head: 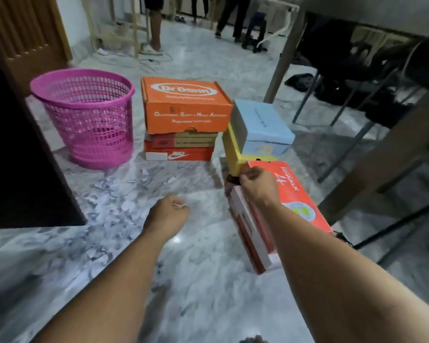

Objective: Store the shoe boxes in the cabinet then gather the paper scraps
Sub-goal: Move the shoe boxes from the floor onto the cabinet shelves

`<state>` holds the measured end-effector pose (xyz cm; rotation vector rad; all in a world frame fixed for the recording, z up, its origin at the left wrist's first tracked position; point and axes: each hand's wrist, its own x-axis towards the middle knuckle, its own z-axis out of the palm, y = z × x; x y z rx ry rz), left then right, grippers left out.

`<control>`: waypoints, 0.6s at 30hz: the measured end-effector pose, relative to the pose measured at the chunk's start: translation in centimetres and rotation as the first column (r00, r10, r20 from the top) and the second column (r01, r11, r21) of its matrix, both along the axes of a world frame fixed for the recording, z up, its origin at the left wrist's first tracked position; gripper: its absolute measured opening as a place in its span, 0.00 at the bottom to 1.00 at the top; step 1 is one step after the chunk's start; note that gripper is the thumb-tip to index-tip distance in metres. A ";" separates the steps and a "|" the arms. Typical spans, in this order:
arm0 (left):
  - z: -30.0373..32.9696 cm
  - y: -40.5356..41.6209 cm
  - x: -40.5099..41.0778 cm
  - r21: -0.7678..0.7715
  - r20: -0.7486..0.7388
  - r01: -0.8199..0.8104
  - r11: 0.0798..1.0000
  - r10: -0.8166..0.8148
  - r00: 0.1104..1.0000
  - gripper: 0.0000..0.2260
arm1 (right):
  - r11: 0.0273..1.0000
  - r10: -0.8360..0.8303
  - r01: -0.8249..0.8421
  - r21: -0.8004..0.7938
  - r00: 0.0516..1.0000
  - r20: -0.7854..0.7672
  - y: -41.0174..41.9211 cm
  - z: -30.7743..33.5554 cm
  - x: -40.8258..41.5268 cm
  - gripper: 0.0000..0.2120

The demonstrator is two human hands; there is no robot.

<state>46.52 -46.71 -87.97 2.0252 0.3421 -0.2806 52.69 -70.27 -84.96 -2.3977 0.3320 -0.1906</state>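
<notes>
Clearly, "Dr Osha" box (186, 105) tops, perhaps, Nike box (178, 154).

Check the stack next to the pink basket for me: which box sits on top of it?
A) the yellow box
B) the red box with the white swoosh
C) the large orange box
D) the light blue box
C: the large orange box tops the stack beside the pink basket, with a red-and-tan box under it and the red swoosh box on the floor.
</notes>
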 end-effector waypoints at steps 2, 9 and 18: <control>0.1 -5.2 1.7 -0.009 -0.023 0.109 0.994 -0.110 0.994 0.17 | 0.993 -0.119 0.119 -0.003 0.992 -0.037 -5.3 0.2 0.6 0.21; -3.9 -19.7 3.4 -0.118 -0.072 0.350 0.929 -0.360 0.930 0.19 | 0.956 -0.281 0.293 -0.028 0.881 -0.380 -18.2 -4.5 -1.0 0.45; -6.8 -20.8 3.7 -0.420 -0.209 0.148 0.895 -0.254 0.944 0.20 | 0.909 0.097 0.192 0.370 0.765 -0.636 -19.4 -6.5 -2.0 0.41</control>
